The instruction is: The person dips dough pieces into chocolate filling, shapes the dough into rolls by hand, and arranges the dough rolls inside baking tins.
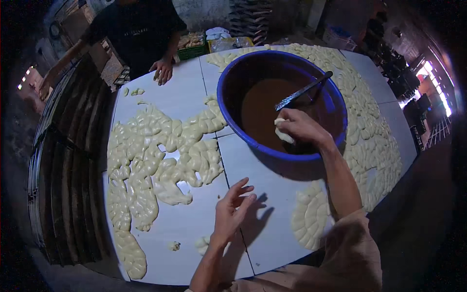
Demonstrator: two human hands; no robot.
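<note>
A big blue plastic tub (pixel 225 113) stands on the white-tiled table, with brown liquid (pixel 262 104) inside. My right hand (pixel 300 125) is over its near side, fingers closed on a piece of pale dough (pixel 283 132). A dark, flat-bladed tool (pixel 302 91) leans on the tub's far right rim, its blade end near that hand. My left hand (pixel 234 209) hovers above the table in front of the tub, fingers apart, holding nothing. Flattened pale dough pieces (pixel 187 163) lie joined in a broad patch to its left. A smaller dough sheet (pixel 310 214) lies beside my right forearm.
More dough pieces (pixel 362 124) cover the table's right side. Across the table, a co-worker's hand (pixel 163 70) rests on the far left edge. Stacked dark trays (pixel 65 180) stand along the left side. Crates (pixel 191 51) sit beyond the far edge.
</note>
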